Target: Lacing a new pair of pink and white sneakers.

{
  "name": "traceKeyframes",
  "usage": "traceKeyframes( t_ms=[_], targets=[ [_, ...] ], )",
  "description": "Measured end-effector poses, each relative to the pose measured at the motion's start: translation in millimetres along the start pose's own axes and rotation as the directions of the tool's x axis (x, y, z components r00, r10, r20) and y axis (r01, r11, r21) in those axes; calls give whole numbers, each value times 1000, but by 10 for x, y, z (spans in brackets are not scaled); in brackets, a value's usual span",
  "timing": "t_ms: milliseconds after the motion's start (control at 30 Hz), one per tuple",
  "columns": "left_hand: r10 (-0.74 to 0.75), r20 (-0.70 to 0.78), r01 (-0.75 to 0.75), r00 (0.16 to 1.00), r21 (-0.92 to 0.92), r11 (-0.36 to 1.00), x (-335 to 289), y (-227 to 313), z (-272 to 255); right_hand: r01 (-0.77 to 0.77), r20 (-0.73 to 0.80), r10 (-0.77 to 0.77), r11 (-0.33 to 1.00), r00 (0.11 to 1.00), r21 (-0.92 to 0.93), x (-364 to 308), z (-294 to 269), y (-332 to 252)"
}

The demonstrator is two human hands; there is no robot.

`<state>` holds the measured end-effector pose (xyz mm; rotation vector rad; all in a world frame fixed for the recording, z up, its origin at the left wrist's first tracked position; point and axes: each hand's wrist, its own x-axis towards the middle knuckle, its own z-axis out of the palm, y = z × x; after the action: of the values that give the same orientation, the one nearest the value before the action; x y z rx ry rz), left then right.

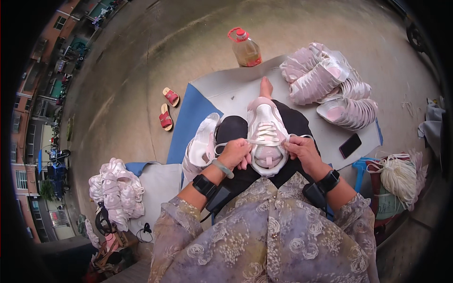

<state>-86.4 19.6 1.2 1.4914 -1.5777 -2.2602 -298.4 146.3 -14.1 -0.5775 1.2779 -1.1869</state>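
Around the sneaker [267,129], black phone [350,145], red slippers [165,118], bottle [247,52]

Around me, stained ground [130,89] spread in soft daylight toward orange-walled buildings [48,31] with windows [21,179] on my left.

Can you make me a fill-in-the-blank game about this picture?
1. The left hand and right hand hold the shoe's ____.
2. The cap on the bottle is ____.
3. The phone lies nearer the ____ hand.
4. The foot is ____, with no shoe on it.

Missing words: laces; red; right; bare.
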Motion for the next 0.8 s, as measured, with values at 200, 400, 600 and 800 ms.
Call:
traceKeyframes(
  t_ms=[200,400,600,800],
  targets=[
    [157,-131,-158,979,4,987,37,-27,44,-12,-117,23,996,993,93,-4,35,81],
    [256,-144,-264,956,-37,964,50,-68,31,68,-135,-76,995,988,-66,92,16,97],
    [179,-112,-202,977,-238,950,21,-114,-6,64,-109,-70,996,992,-57,107,22,104],
    [139,-105,-165,985,-308,937,-32,-53,5,163,-98,-179,975,979,-149,116,-5,184]
  ],
)
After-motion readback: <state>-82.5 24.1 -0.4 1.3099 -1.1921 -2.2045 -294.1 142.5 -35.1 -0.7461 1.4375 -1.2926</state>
